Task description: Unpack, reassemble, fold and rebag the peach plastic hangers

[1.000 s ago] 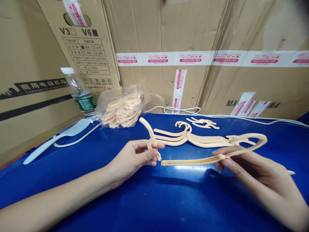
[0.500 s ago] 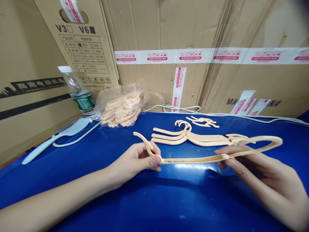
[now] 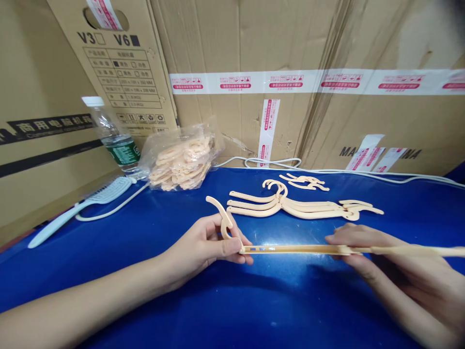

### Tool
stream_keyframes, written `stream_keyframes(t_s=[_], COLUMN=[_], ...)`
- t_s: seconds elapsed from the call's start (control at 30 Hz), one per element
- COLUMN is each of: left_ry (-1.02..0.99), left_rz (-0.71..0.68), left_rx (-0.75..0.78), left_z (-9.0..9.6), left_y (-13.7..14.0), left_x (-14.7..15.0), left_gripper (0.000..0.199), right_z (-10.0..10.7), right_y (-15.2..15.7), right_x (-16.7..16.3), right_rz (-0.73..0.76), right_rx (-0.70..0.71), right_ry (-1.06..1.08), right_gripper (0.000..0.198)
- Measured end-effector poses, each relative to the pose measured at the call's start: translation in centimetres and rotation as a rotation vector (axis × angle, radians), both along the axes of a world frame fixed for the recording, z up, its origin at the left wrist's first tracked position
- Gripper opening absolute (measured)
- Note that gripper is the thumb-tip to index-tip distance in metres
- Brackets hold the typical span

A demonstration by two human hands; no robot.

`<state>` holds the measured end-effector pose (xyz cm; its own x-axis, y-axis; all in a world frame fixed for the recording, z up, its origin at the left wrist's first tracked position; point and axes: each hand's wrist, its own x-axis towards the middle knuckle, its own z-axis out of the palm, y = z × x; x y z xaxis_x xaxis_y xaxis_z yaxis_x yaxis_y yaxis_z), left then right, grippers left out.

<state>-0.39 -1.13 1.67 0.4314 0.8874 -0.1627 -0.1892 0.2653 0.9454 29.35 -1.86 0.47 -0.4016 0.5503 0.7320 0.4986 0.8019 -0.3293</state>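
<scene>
A beige plastic folding hanger [image 3: 298,249] stretches level between both hands, above the blue tabletop. At its left end my left hand [image 3: 214,242] pinches the joint, where a small curved piece [image 3: 220,213] stands up between thumb and fingers. My right hand [image 3: 392,271] grips the hanger near its middle joint, and the part beyond runs off past the right edge. Just behind the hands lie several hanger arms with hooks [image 3: 276,206], stacked together. Small curved hanger pieces [image 3: 307,182] rest farther back, and others [image 3: 359,207] lie at the stack's right end.
A clear plastic bag [image 3: 181,160] full of beige pieces sits at the back left. Beside it are a water bottle [image 3: 121,150] and a pale blue hairbrush [image 3: 83,206]. A white cable [image 3: 348,171] runs along the foot of the cardboard boxes [image 3: 236,43].
The right part of the hanger has turned from a raised, looped view to nearly straight, edge-on. My right hand has shifted slightly down. My left hand keeps its pinch.
</scene>
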Motion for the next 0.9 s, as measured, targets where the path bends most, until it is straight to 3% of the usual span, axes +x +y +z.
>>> stream_keyframes(t_s=[0.13,0.3,0.4,0.63,0.77,0.9], left_ry=[0.02,0.064,0.096,0.12,0.255,0.592], left_rz=[0.077,0.184,0.222,0.228,0.151,-0.036], left_rx=[0.068,0.153,0.201,0.197,0.188,0.236], left_z=[-0.1,-0.3,-0.2,-0.1,-0.2,0.3], left_y=[-0.1,-0.3,-0.5,-0.3,-0.4,-2.2], left_x=[0.0,0.2,0.4,0.5,0.7,0.9], left_gripper=[0.027,0.029,0.029,0.031,0.031,0.052], right_z=[-0.3,-0.2,0.7,2.4,1.6,0.5], right_y=[-0.1,-0.4,-0.5,0.3,1.7,3.0], right_x=[0.1,-0.7,-1.5,-2.5,-1.9,-0.8], right_rz=[0.049,0.002,-0.038,-0.053,-0.061,-0.118], right_rx=[0.007,-0.044,-0.164,-0.512,-0.56,-0.515], right_ry=[-0.033,0.042,0.114,0.391,0.571,0.473], right_gripper=[0.029,0.019,0.006,0.017,0.032,0.037])
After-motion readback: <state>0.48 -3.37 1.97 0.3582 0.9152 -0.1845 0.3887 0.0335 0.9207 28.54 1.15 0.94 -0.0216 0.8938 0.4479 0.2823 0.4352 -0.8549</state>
